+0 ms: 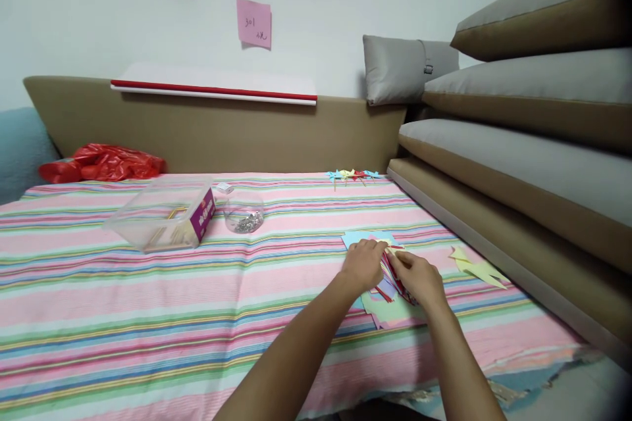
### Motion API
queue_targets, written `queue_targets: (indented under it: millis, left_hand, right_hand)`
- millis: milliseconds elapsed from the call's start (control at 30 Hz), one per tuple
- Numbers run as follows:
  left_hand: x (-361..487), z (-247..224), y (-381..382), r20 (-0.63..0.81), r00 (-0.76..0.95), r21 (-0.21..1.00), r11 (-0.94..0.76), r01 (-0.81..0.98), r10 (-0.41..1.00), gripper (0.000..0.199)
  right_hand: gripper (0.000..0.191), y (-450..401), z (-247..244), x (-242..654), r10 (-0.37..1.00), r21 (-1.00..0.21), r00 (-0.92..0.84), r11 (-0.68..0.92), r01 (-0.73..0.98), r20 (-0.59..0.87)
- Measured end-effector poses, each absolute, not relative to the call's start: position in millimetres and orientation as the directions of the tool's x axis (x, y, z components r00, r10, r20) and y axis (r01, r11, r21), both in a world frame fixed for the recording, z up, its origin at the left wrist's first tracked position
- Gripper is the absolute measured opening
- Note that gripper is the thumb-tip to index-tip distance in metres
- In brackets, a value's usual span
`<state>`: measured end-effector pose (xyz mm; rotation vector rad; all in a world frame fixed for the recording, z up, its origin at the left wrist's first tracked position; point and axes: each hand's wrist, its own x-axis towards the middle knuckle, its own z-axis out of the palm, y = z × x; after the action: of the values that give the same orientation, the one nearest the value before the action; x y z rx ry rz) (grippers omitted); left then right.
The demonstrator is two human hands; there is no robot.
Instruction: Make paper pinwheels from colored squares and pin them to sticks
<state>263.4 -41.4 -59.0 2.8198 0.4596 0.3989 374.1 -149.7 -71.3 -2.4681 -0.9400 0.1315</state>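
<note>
My left hand (364, 264) and my right hand (419, 276) meet at the right part of the table, fingers curled in close to each other. Between their fingertips is a small piece of pale yellow and red paper (394, 250), partly hidden by the fingers. Beneath them lies a loose pile of coloured paper sheets (390, 310) in blue, green, pink and purple, with some red bits among it. Yellow paper scraps (476, 268) lie to the right of my right hand. Farther back lie several small paper pinwheels (353, 175) on sticks, in blue, yellow and red.
A clear plastic box (148, 214) holding sticks stands at the left, beside a round clear container (244, 214) of small silvery pieces. A red plastic bag (106, 162) lies at the back left. Stacked grey-brown cushions (523, 164) border the right. Striped cloth (197, 316) covers the surface.
</note>
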Motion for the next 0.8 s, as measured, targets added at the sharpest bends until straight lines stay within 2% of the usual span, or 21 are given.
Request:
queue_targets:
  millis: [367,633,800]
  left_hand:
    - [271.3,-62.8,-28.1,0.251,0.938,0.181,-0.963,0.198,0.241,0.037]
    - [262.4,-62.7,-22.6,0.293,0.947,0.110,-0.989,0.100,0.128,0.040]
    - [256.8,-65.3,-28.7,0.298,0.954,0.055,-0.998,-0.014,0.003,0.033]
  right_hand:
    - [0.050,-149.8,-66.9,372.1,0.672,-0.475,0.737,-0.627,0.617,0.070]
    - [0.040,-157.3,-68.7,378.7,0.684,-0.553,0.725,-0.574,0.603,0.080]
    - [0.039,-159.5,-68.8,383.6,0.605,-0.585,0.789,-0.603,0.542,0.108]
